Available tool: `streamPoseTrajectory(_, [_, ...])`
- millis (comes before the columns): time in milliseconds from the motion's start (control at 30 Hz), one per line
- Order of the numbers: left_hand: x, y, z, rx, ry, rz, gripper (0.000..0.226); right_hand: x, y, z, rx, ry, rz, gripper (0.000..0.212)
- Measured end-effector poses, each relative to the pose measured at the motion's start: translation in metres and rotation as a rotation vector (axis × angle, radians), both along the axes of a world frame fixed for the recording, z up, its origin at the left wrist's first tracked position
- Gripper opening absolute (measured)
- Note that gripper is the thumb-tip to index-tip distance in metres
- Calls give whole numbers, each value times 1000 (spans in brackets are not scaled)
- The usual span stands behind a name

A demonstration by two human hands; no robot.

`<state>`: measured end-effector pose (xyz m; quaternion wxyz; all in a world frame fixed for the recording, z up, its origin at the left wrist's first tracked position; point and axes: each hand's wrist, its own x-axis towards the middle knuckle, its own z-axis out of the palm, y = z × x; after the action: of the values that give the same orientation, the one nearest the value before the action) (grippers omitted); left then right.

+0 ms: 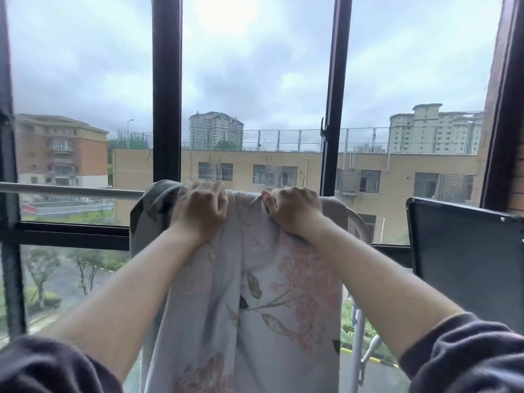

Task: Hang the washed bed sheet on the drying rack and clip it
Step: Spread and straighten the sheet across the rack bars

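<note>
Beyond the dark-framed window (166, 89), apartment blocks (286, 168) stand under an overcast sky, and the drying rack's metal rail (71, 190) runs in from nine o'clock at mid-height. Across that rail the floral bed sheet (255, 293) is draped at centre frame, bunched at the top and hanging straight down toward six o'clock, with a dark flat panel (465, 256) at three o'clock. My left hand (202, 207) is curled tight over the sheet's top fold on the rail, and my right hand (293, 208), just beside it toward one o'clock, pinches a gather of the same fabric; both sleeves (465, 355) are pushed up the forearms.
</note>
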<state>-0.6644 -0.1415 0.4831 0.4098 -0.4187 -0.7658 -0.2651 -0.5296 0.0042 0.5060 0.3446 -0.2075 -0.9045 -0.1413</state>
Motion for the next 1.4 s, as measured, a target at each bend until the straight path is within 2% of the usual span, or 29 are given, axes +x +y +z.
streamPoseTrajectory(67, [-11, -17, -6, 47, 24, 158, 27, -10, -4, -2, 45, 49, -1, 56])
streamPoseTrajectory(133, [-21, -34, -10, 136, -47, 307, 28, -18, -10, -3, 69, 68, 0, 56])
streamPoseTrajectory(233, [-32, -62, -13, 236, -362, 414, 39, -23, -14, -2, 56, 51, -28, 55])
streamPoseTrajectory(300, [-41, -74, -12, 223, -575, 395, 41, -24, -19, 3, -5, 32, -49, 52])
streamPoseTrajectory(400, [-47, -77, 1, 240, -635, 161, 31, -35, -34, 11, -97, 27, 39, 40])
streamPoseTrajectory(467, [-44, -72, 14, 362, -670, -41, 29, -49, -50, 13, -126, 57, 141, 35])
streamPoseTrajectory(533, [-43, -68, 33, 514, -787, -243, 27, -62, -60, 12, -127, 56, 158, 44])
streamPoseTrajectory(633, [-52, -72, 64, 669, -1071, -464, 27, -70, -61, 6, -62, 27, 101, 60])
streamPoseTrajectory(733, [-77, -73, 81, 690, -1251, -584, 40, -72, -61, 6, -64, 36, 60, 62])
streamPoseTrajectory(767, [-83, -72, 82, 649, -1254, -587, 42, -73, -61, 7, -64, 28, 31, 64])
streamPoseTrajectory(833, [-92, -70, 84, 573, -1194, -522, 33, -74, -63, 7, -69, 16, -29, 64])
streamPoseTrajectory(900, [-104, -73, 84, 506, -1022, -357, 35, -75, -67, 6, -73, 19, -39, 58])
streamPoseTrajectory(933, [-109, -77, 83, 424, -892, -189, 35, -75, -71, 6, -75, 21, -34, 56])
streamPoseTrajectory(1000, [-114, -83, 75, 122, -616, 162, 33, -75, -77, 6, -80, 28, -28, 53])
streamPoseTrajectory(1033, [-114, -84, 70, -33, -513, 253, 34, -74, -79, 7, -86, 30, -29, 52])
streamPoseTrajectory(1067, [-116, -83, 66, -156, -468, 281, 36, -75, -81, 7, -105, 28, -37, 49])
streamPoseTrajectory(1133, [-122, -82, 60, -265, -473, 256, 39, -72, -82, 10, -153, 25, -58, 43])
streamPoseTrajectory(1233, [-131, -89, 50, -204, -481, 183, 37, -73, -85, 17, -203, -9, -89, 37])
streamPoseTrajectory(1300, [-135, -93, 33, -103, -377, 128, 35, -81, -92, 20, -201, -21, -60, 35])
streamPoseTrajectory(1400, [-131, -100, 9, 106, -197, -24, 31, -95, -102, 18, -216, -20, 34, 42])
